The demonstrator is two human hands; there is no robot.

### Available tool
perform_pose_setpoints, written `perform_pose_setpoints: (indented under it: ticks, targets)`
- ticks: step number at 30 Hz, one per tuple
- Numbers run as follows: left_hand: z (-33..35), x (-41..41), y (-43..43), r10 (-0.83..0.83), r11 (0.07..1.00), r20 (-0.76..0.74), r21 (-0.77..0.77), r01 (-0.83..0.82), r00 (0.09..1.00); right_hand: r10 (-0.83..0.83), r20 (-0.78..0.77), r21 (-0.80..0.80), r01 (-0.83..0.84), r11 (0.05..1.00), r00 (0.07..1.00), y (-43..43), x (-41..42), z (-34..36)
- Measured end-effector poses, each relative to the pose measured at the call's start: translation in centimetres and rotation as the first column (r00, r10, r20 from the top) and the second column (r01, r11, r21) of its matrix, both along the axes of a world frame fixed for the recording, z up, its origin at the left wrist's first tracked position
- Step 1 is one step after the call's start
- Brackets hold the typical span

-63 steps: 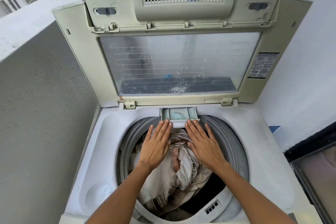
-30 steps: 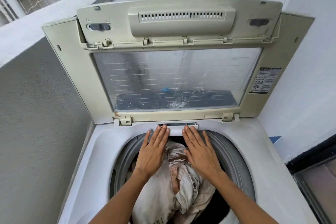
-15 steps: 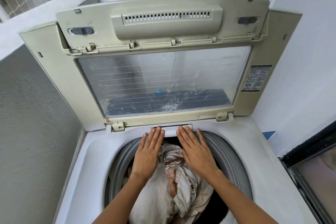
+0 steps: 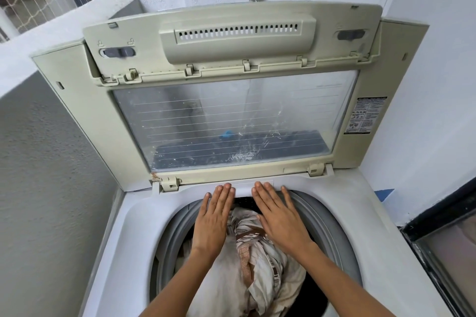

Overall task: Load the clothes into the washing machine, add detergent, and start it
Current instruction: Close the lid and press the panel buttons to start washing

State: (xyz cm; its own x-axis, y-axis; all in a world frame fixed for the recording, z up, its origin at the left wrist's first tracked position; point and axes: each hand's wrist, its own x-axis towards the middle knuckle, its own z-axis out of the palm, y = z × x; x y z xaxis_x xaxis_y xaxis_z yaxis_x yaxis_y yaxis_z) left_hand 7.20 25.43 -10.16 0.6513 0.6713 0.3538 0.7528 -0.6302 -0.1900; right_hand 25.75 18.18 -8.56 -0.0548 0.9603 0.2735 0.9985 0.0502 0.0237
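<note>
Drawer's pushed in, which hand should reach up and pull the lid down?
Left, narrowly. The left hand and right hand both lie flat, holding nothing, on the drawer front, but the left sits nearer below the middle of the lid.

Before me the washer [image 4: 134,213] top was white and its lid [image 4: 77,110] beige. The window [image 4: 231,110] in it was clear, ruled with thin white lines, with a dark band low down and a blue spot [image 4: 228,134]. The ring [image 4: 332,226] was grey. The clothes [image 4: 257,252] were cream with brown stripes. The label [image 4: 365,116] was black and white. The wall [image 4: 38,162] on my left was grey.
</note>
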Motion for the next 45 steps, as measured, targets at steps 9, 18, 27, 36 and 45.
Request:
perform_pose_setpoints:
  ticks: [9, 18, 27, 36, 45]
  targets:
    - [0.6, 0.2, -0.1, 0.056, 0.998, -0.063, -0.03, -0.058, 0.996, -0.009, -0.005, -0.052, 0.009, 0.999, 1.0, 0.1, 0.2, 0.0]
    - [2.2, 0.5, -1.7, 0.111, 0.964, -0.219, -0.213, -0.159, 0.969, -0.045, -0.027, -0.147, 0.041, 0.988, 0.999, -0.4, -0.1, 1.3]
    - [2.9, 0.6, -2.1, 0.107, 0.976, -0.062, -0.185, -0.116, 0.992, -0.024, -0.113, -0.346, -0.016, 0.938, 0.993, -0.7, -0.2, 3.1]
    - [4.0, -0.1, -2.6, 0.113, 0.986, 0.073, -0.133, -0.102, 0.991, -0.058, -0.209, -0.334, -0.016, 0.942, 0.976, -1.6, -1.4, 6.0]
    - [8.8, -0.6, -2.2, 0.099, 0.995, 0.17, -0.017, -0.097, 0.98, -0.016, -0.274, -0.151, -0.027, 0.988, 0.961, -2.1, -2.5, 10.5]
